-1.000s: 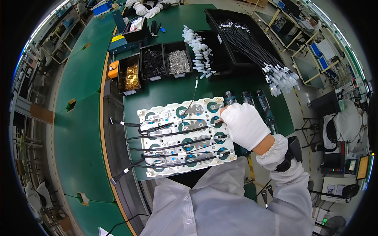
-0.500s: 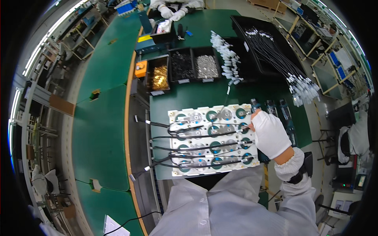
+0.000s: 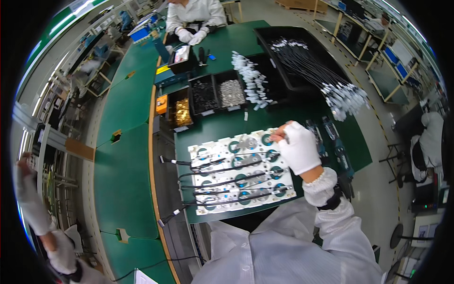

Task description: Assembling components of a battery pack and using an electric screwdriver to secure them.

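A white plate (image 3: 222,148) with round green and clear fittings lies on the green table, several black cables (image 3: 222,171) running across it and past its left edge. My right hand (image 3: 299,147), in a white fingerless glove, is over the plate's upper right corner. Its bare fingertips are pinched together by the corner fitting; whatever they hold is too small to make out. Far off to the left, away from the table, my gloved left hand (image 3: 33,199) is raised at the picture's rim. Blur and the rim's bending hide how its fingers are set.
Beyond the plate stand black bins of gold parts (image 3: 182,112), black parts (image 3: 204,93) and silver parts (image 3: 231,93). White-tipped pieces (image 3: 250,80) and a black cable tray (image 3: 302,61) lie farther right. Teal power screwdrivers (image 3: 339,149) lie beside my right hand. A co-worker (image 3: 194,19) sits opposite.
My left hand has come into view at the far left. My right hand has moved from the plate's right edge up to its upper right corner. The view has shifted.
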A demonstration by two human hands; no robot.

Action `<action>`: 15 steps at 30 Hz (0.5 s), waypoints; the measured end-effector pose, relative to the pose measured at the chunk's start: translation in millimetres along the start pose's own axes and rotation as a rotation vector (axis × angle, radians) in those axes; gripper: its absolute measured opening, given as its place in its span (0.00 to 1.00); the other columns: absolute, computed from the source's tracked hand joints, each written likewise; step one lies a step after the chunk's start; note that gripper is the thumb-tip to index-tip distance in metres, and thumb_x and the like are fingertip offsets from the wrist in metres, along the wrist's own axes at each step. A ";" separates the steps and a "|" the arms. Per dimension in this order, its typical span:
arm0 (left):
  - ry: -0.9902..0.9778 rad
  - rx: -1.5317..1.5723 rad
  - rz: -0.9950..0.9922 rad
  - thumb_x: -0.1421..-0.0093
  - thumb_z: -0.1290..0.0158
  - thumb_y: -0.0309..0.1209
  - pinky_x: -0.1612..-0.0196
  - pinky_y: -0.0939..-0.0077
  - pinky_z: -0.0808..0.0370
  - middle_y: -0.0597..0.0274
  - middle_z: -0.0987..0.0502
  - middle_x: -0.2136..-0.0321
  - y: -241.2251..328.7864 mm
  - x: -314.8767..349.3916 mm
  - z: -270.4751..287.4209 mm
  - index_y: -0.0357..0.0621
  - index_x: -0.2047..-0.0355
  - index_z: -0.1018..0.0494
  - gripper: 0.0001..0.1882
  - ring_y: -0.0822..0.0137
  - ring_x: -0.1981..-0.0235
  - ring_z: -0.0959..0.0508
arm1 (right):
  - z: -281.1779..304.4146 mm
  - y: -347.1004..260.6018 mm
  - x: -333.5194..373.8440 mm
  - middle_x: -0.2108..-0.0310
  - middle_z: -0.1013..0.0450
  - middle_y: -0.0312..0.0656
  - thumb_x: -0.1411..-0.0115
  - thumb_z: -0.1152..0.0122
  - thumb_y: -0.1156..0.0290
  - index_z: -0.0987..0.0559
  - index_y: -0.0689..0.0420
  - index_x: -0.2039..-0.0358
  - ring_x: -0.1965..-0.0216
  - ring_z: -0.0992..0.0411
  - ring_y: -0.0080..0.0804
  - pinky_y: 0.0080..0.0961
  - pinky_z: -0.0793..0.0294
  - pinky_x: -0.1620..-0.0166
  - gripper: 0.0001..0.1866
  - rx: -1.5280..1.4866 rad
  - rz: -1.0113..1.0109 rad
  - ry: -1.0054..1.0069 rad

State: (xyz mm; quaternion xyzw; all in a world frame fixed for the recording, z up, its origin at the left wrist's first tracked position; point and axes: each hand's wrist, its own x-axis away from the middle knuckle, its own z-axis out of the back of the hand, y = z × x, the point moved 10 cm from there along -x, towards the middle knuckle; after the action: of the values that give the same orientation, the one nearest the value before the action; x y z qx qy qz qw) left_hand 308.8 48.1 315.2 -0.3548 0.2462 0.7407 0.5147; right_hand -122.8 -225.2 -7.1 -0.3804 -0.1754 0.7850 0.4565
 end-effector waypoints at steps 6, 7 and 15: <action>-0.398 0.639 -0.119 0.38 0.52 0.14 0.63 0.77 0.28 0.63 0.26 0.70 171.2 113.9 -187.3 0.36 0.61 0.25 0.09 0.71 0.69 0.26 | 6.2 9.9 6.2 0.69 0.23 0.45 0.44 0.34 0.75 0.18 0.59 0.70 0.68 0.21 0.44 0.36 0.22 0.64 0.02 -0.023 -0.024 0.028; -0.512 0.703 -0.104 0.40 0.48 0.12 0.64 0.76 0.26 0.58 0.24 0.69 186.8 128.8 -206.5 0.38 0.61 0.24 0.10 0.67 0.69 0.23 | 6.4 12.6 7.1 0.68 0.24 0.46 0.44 0.37 0.74 0.19 0.56 0.72 0.67 0.23 0.48 0.42 0.24 0.63 0.01 -0.065 -0.049 0.026; -0.701 0.557 -0.313 0.52 0.40 0.16 0.51 0.61 0.25 0.54 0.25 0.57 241.8 151.9 -235.8 0.44 0.54 0.27 0.23 0.50 0.52 0.24 | 4.1 16.4 6.2 0.70 0.22 0.44 0.44 0.31 0.74 0.19 0.60 0.71 0.71 0.20 0.38 0.31 0.21 0.67 0.04 -0.161 -0.066 0.028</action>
State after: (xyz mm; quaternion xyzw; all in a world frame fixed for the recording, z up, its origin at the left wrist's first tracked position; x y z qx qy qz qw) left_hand 113.2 -119.1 48.9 0.0353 0.1904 0.6349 0.7480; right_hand -137.3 -228.2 -17.4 -0.4209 -0.2441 0.7473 0.4525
